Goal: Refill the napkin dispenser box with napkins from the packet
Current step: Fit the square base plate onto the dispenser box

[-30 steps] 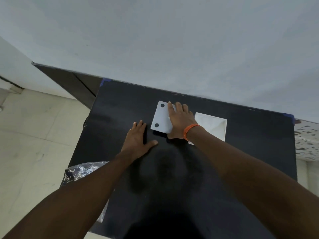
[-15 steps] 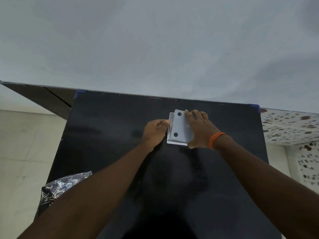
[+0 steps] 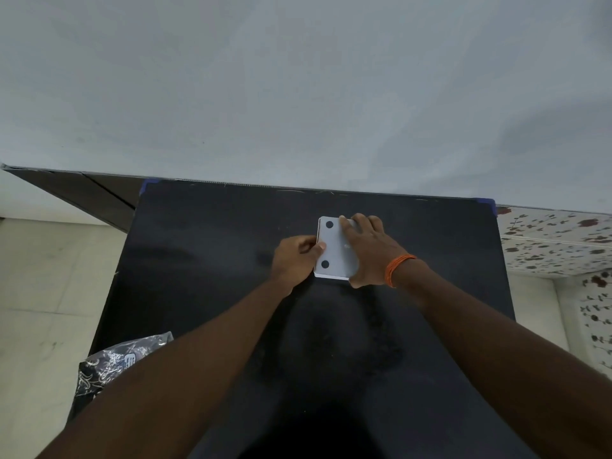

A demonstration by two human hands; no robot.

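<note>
A white napkin dispenser box (image 3: 334, 251) lies on the black table (image 3: 215, 260) near its far middle, its flat side with two black round feet facing up. My right hand (image 3: 367, 251), with an orange thread band at the wrist, lies over the box's right half and grips it. My left hand (image 3: 296, 258) is curled against the box's left edge, thumb on the top face. The napkin packet (image 3: 122, 362), dark patterned plastic, sticks out at the table's near left edge under my left forearm. No loose napkins are visible.
A pale wall rises right behind the table's far edge. Light floor tiles lie to the left, and a speckled tiled ledge (image 3: 556, 240) sits to the right. A dark skirting board runs at the far left.
The white napkin stack seen beside the box a second ago is out of sight. My left hand moved from the tabletop to the box's left edge, and the box now lies flat.
</note>
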